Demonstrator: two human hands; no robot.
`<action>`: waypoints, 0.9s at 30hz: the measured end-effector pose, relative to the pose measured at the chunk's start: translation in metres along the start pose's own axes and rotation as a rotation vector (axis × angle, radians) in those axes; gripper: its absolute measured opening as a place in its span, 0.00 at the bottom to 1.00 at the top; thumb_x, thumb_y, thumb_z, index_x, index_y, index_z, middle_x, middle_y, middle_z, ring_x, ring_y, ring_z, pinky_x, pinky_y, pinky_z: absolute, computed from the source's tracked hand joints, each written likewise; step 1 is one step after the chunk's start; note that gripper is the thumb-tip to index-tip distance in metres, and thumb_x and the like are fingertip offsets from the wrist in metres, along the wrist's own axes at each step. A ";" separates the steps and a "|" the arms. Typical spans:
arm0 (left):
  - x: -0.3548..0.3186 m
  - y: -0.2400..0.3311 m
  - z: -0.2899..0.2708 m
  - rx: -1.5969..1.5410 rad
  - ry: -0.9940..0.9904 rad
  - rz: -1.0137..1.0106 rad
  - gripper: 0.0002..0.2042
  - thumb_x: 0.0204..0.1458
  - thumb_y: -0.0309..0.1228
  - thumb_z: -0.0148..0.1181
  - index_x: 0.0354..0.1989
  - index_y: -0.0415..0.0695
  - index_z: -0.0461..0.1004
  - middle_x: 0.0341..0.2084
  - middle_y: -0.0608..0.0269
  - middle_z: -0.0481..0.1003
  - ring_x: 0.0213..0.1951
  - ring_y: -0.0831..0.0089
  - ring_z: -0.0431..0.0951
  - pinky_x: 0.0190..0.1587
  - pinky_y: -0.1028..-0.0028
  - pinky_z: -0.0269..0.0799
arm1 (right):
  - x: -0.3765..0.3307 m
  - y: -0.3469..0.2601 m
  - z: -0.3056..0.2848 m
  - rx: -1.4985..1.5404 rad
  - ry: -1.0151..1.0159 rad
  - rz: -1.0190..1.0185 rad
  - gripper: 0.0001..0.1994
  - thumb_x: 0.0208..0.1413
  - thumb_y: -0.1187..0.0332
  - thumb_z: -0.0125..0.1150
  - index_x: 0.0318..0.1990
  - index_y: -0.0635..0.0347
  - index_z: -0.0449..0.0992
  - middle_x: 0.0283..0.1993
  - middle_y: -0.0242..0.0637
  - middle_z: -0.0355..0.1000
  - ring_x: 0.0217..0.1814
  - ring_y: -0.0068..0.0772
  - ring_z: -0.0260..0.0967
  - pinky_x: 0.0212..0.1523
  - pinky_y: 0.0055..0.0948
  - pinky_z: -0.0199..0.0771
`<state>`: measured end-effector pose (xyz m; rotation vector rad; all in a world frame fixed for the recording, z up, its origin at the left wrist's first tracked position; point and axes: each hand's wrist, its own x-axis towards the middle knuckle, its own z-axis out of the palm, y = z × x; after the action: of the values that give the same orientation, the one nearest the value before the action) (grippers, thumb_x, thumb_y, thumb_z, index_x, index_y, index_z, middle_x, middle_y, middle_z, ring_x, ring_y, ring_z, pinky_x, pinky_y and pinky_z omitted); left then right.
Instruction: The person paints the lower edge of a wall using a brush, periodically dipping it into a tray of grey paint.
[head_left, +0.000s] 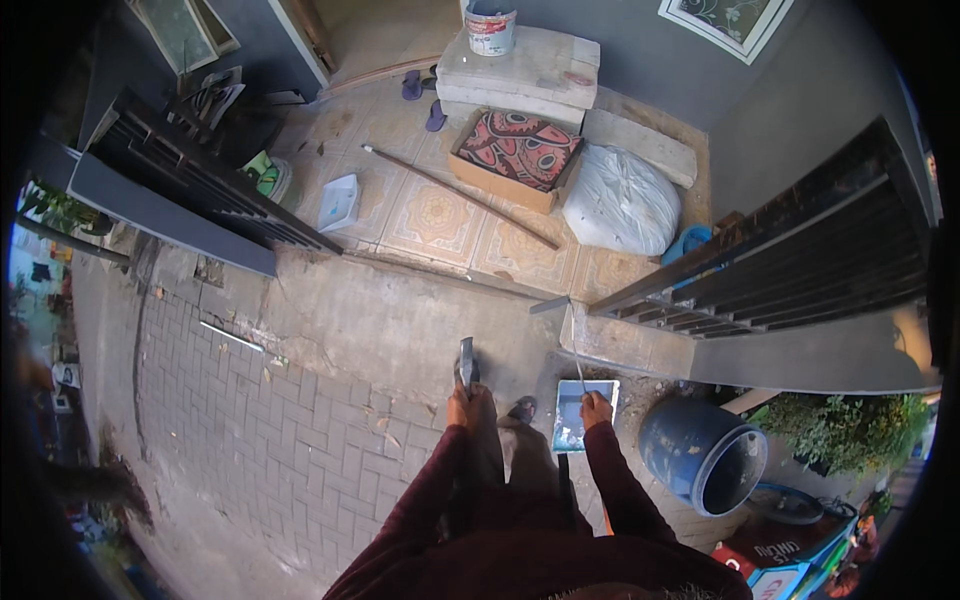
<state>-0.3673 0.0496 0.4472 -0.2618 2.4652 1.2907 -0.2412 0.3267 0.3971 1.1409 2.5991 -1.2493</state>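
On the left, 1 white tub (338, 202) lies on the tiled floor (440, 215) beside 1 long stick (460, 197). The left hand (466, 403) has its grip closed around 1 trowel (466, 362), held over the concrete. The right hand (596, 408) grips 1 flat square board (580, 415) by its edge. Further right stands 1 blue barrel (703, 452), with 1 white sack (620, 200) up by the wall.

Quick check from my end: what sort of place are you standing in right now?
Most likely the gateway of a house yard, outdoors. An open dark metal barred gate flanks a patterned tiled porch, with grey paving bricks outside. The left hand holds a grey trowel; the right hand grips a flat rectangular board.
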 end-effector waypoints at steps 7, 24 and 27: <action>0.088 0.081 0.033 -0.160 -0.260 -0.053 0.15 0.48 0.30 0.59 0.43 0.38 0.68 0.32 0.52 0.78 0.37 0.63 0.80 0.37 0.67 0.73 | 0.114 -0.006 0.002 0.011 0.116 0.014 0.12 0.56 0.63 0.52 0.30 0.62 0.74 0.14 0.33 0.66 0.16 0.27 0.65 0.20 0.30 0.66; 0.216 0.111 0.046 0.312 -0.306 0.236 0.10 0.54 0.37 0.54 0.35 0.44 0.64 0.26 0.59 0.79 0.30 0.54 0.78 0.34 0.57 0.72 | 0.160 -0.067 0.050 0.110 -0.050 0.389 0.14 0.54 0.62 0.46 0.28 0.61 0.73 0.19 0.43 0.72 0.22 0.39 0.73 0.28 0.38 0.72; 0.219 0.113 0.046 0.311 -0.313 0.253 0.10 0.52 0.35 0.55 0.36 0.44 0.64 0.26 0.59 0.79 0.30 0.54 0.78 0.35 0.57 0.72 | 0.153 -0.063 0.050 0.194 -0.009 0.372 0.13 0.54 0.62 0.47 0.28 0.61 0.74 0.14 0.38 0.69 0.13 0.30 0.65 0.18 0.32 0.65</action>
<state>-0.5956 0.1513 0.4243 0.3149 2.4281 0.9280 -0.4057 0.3590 0.3540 1.5553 2.1548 -1.4289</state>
